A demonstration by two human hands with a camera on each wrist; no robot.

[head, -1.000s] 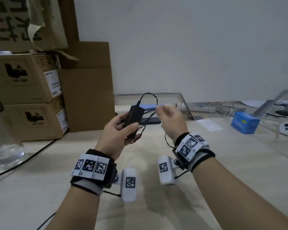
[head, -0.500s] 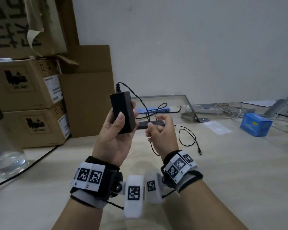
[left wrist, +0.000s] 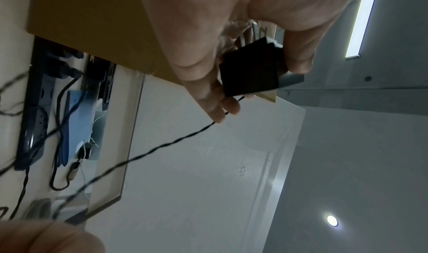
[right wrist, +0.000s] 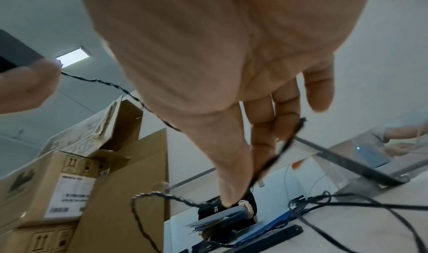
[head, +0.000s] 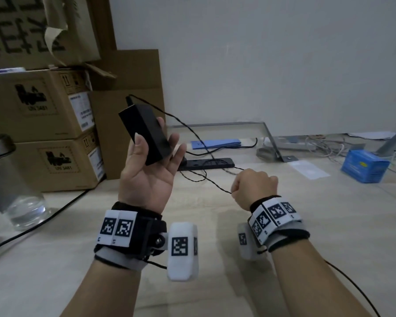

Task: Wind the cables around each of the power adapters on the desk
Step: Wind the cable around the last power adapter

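A black power adapter (head: 144,131) is held up over the desk in my left hand (head: 158,145), thumb on its front and fingers behind it. Its thin twisted cable (head: 188,126) leaves the top end and slopes down to the right into my right hand (head: 252,184), a fist gripping it. A second strand (head: 213,183) loops back under the fist. In the left wrist view the adapter (left wrist: 250,72) sits between thumb and fingers, and the cable (left wrist: 162,145) trails away. In the right wrist view my thumb and fingers pinch the cable (right wrist: 277,152).
Cardboard boxes (head: 44,106) are stacked at the left, with a glass jar (head: 14,191) before them. A black power strip (head: 206,162), a blue folder (head: 217,144) and a clear stand (head: 268,138) lie behind the hands. A blue box (head: 364,167) sits at the right.
My right hand has moved right and toward me, drawing the cable out from the adapter. The loose cable end no longer lies on the desk. My left hand has tilted the adapter.
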